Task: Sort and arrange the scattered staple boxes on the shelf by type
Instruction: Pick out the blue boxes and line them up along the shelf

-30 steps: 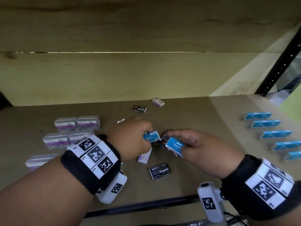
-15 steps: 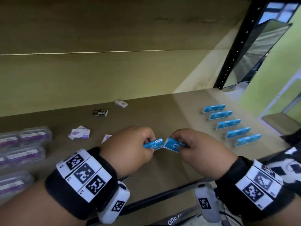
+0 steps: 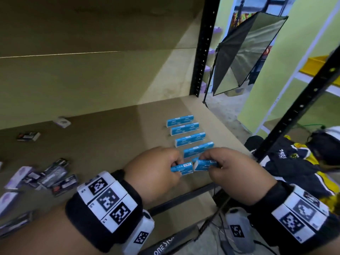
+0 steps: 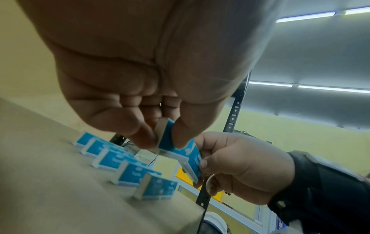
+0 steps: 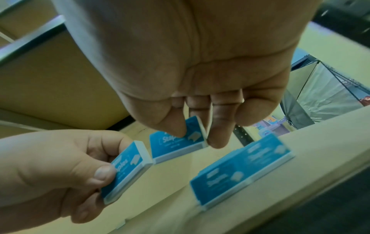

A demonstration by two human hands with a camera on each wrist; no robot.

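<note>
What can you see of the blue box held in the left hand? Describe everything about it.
The blue box is a small flat cardboard-looking packet with pale edges, white "Staples" print and a barcode sticker at one end. The left hand pinches it between thumb and fingers, holding it above the shelf. Its free end is close beside a matching box in the right hand; whether they touch is unclear.

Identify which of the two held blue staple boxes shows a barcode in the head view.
The blue box in the left hand: a red-and-white barcode label faces up. The right hand's box shows only blue print.
</note>
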